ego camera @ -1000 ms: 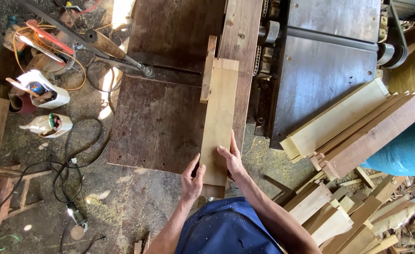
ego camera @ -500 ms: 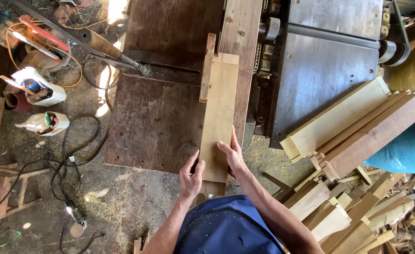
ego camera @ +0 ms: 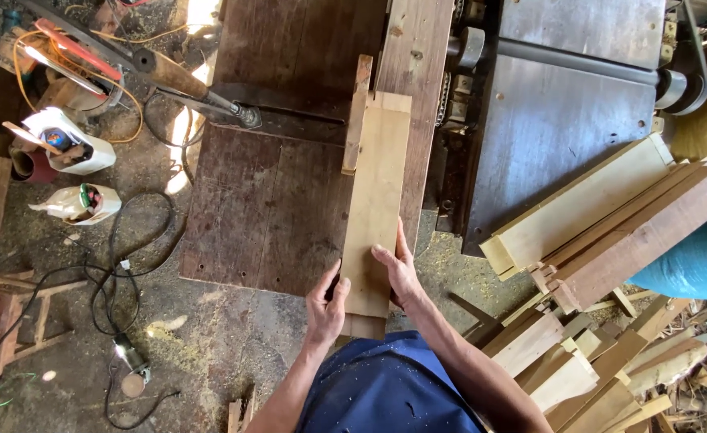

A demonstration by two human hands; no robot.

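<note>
A long pale wooden board (ego camera: 377, 200) lies lengthwise on the dark saw table (ego camera: 265, 208). My left hand (ego camera: 327, 307) grips the board's near left edge, thumb on top. My right hand (ego camera: 397, 270) lies flat on the board's near right side, fingers pointing away from me. A narrow wooden strip (ego camera: 356, 116) lies along the board's far left edge. Beside the board on the right runs a brown plank (ego camera: 415, 96) serving as a fence. The board's near end overhangs the table toward my blue-clad body.
A grey metal machine bed (ego camera: 562, 120) stands to the right. Stacked planks (ego camera: 610, 216) and wood offcuts (ego camera: 594, 361) fill the right side. At left, black cables (ego camera: 121, 265), white cut jugs (ego camera: 72, 204), a small wooden stool (ego camera: 12, 321) and tools lie on the sawdusty floor.
Both hands and the board stay in nearly the same place; the board has edged slightly forward along the fence.
</note>
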